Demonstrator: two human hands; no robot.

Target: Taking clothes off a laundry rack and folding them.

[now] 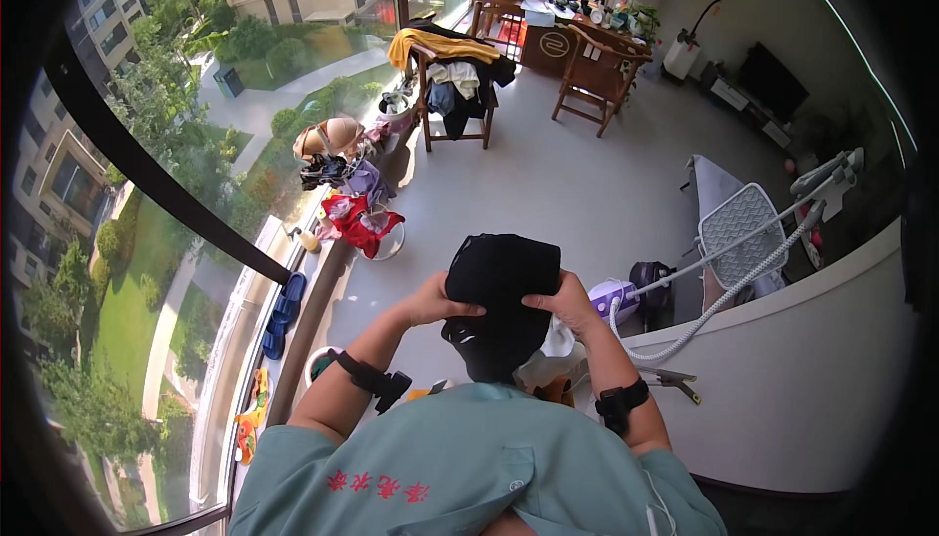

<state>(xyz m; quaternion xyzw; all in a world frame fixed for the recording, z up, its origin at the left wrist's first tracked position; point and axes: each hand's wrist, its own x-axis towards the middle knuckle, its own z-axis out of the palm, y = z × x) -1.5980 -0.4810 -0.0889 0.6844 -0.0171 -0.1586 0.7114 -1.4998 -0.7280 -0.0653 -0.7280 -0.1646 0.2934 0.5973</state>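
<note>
A black cloth garment (503,264), folded over at its upper part, is held up before my chest by both hands. My left hand (446,303) grips its left edge with the thumb lying on the near side. On the opposite edge, my right hand (563,303) pinches the cloth in the same way. The lower part of the garment hangs down towards my body. Behind it, near my right forearm, a piece of white cloth (559,338) shows in part; what lies under the garment is hidden.
Left, along the window ledge, are blue slippers (285,314), a pump bottle (308,241) and red cloth (359,222) on a round stool or basin. A wooden chair (490,121) ahead bears clothes. At right stand a purple-and-white garment steamer (612,301) with its hose and a curved white partition (777,396).
</note>
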